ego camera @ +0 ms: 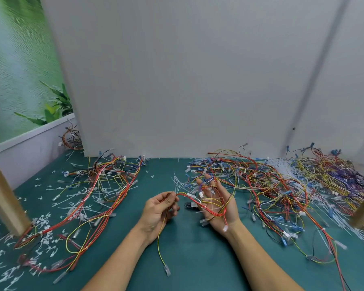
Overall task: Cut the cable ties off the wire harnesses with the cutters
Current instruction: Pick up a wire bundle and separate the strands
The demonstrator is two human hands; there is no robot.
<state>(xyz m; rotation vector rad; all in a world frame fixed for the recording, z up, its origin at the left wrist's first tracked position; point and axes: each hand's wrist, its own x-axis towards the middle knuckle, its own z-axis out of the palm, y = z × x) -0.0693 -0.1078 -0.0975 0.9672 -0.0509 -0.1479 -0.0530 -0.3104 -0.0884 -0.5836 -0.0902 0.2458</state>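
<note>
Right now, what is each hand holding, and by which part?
The left hand pinches the wire harness by its bunched red and yellow wires. The right hand grips nothing: it lies open, palm up, with the harness draped across it.

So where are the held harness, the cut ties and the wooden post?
held harness [212, 212], head view, red wires mid-bundle
cut ties [44, 225], head view, white scraps by post
wooden post [3, 198], head view, mid-shaft

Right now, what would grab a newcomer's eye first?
The two hands mid-table: the left hand pinches a red-and-yellow harness that drapes over the open right hand. A huge wire tangle fills the right side; a smaller pile and white cut ties litter the left.
</note>
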